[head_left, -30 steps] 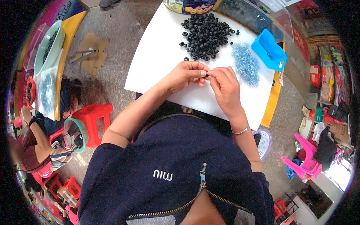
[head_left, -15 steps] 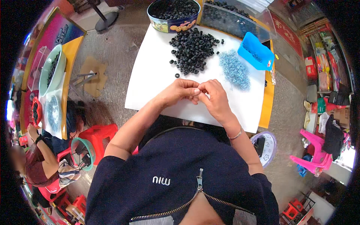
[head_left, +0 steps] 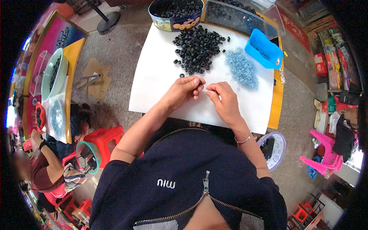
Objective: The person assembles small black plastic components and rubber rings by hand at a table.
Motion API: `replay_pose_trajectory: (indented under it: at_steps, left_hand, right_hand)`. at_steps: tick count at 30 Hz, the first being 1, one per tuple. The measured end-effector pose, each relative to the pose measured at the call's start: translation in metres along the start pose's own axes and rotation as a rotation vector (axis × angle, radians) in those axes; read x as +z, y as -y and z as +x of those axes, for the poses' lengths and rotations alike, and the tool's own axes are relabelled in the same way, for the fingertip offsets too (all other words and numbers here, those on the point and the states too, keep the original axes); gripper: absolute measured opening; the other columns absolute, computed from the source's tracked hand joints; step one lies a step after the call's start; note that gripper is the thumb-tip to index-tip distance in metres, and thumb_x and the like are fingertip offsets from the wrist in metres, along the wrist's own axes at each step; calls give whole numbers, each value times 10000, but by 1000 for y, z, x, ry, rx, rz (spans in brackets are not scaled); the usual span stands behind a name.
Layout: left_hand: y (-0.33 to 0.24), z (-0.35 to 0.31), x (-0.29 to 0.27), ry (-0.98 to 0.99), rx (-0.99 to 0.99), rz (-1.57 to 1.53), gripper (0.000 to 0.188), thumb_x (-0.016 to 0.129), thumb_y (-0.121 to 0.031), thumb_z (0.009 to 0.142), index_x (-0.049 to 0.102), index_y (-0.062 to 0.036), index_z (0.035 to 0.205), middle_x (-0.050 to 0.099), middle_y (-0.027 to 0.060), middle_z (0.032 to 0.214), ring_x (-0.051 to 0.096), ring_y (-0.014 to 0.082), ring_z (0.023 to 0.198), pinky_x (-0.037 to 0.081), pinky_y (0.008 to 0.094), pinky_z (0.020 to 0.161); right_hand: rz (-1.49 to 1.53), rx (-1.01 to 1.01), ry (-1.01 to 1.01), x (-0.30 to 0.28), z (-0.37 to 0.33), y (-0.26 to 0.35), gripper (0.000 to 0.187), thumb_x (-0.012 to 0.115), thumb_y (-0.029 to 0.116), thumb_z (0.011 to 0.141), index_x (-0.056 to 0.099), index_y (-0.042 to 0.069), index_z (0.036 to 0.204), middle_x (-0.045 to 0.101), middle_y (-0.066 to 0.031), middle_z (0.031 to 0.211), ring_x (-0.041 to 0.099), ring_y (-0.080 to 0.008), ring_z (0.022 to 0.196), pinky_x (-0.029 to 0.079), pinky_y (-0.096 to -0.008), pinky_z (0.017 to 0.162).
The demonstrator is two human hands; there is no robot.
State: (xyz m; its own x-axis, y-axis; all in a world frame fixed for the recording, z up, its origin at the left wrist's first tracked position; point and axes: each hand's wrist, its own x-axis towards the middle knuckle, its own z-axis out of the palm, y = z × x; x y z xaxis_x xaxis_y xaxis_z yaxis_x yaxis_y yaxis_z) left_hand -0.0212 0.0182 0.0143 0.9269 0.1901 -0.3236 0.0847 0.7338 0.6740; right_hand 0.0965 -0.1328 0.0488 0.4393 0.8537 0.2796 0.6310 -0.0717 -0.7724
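Observation:
Over the near part of the white sheet (head_left: 153, 92), my left hand (head_left: 184, 90) pinches a small black piece (head_left: 200, 82) between thumb and fingers, largely hidden by them. It resembles the black rings in the heap (head_left: 195, 50) just beyond. Close by on the right, my right hand (head_left: 224, 101) has its thumb and forefinger pressed together; whatever they hold is too small to make out. A gap separates the two hands. Beyond the right hand lies a patch of tiny blue, wire-like bits (head_left: 242, 69). One loose black ring (head_left: 182, 75) sits near my left fingers.
A printed tin (head_left: 176, 23) full of black rings and a clear plastic box (head_left: 239, 19) stand at the table's far edge. To their right is a blue tray (head_left: 264, 50). At left, another person (head_left: 48, 165) sits by a table with a pale green basin (head_left: 57, 76).
My hands were touching fingertip to fingertip and have drawn apart, the right one moving slightly rightward. The black piece in my left fingers now shows.

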Motion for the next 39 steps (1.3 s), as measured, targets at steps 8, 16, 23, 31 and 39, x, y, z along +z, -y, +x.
replay_pose_trajectory:
  at_steps: [8, 16, 23, 31, 39]
  left_hand:
    - [5, 2, 6, 80, 58, -186, 298, 552, -295, 964, 568, -23, 1086, 548, 6, 841, 476, 83, 680, 432, 229, 645]
    - [8, -6, 17, 51, 88, -235, 241, 579, -205, 952, 591, -28, 1115, 645, 51, 941, 599, 108, 772, 494, 243, 722]
    - [11, -9, 21, 47, 87, -169, 258, 576, -200, 956, 598, -13, 1132, 646, 44, 936, 609, 111, 803, 501, 244, 745]
    - [5, -18, 28, -43, 85, -17, 276, 590, -132, 934, 597, 21, 1163, 660, 78, 954, 626, 149, 835, 520, 291, 786]
    - [-3, -28, 46, -187, 155, 232, 265, 620, -96, 907, 611, 28, 1140, 674, 85, 967, 637, 151, 810, 531, 289, 770]
  right_hand:
    - [81, 30, -111, -2, 2, 10, 63, 645, 55, 818, 624, 35, 874, 602, -91, 800, 543, -246, 760, 442, -340, 692]
    - [-164, -234, -222, -3, 9, 27, 185, 670, 45, 762, 646, 58, 944, 583, -63, 898, 521, -251, 810, 418, -363, 743]
    - [-247, -277, -235, 2, 4, 22, 217, 665, 33, 741, 651, 74, 953, 562, -58, 884, 508, -244, 810, 396, -374, 739]
    - [-57, -97, -232, 1, -2, 18, 125, 670, 22, 792, 647, 42, 913, 606, -73, 885, 553, -226, 827, 458, -325, 716]
    - [-88, -111, -262, -2, -5, 23, 103, 674, 55, 779, 637, 51, 874, 613, -74, 846, 544, -258, 789, 440, -361, 717]
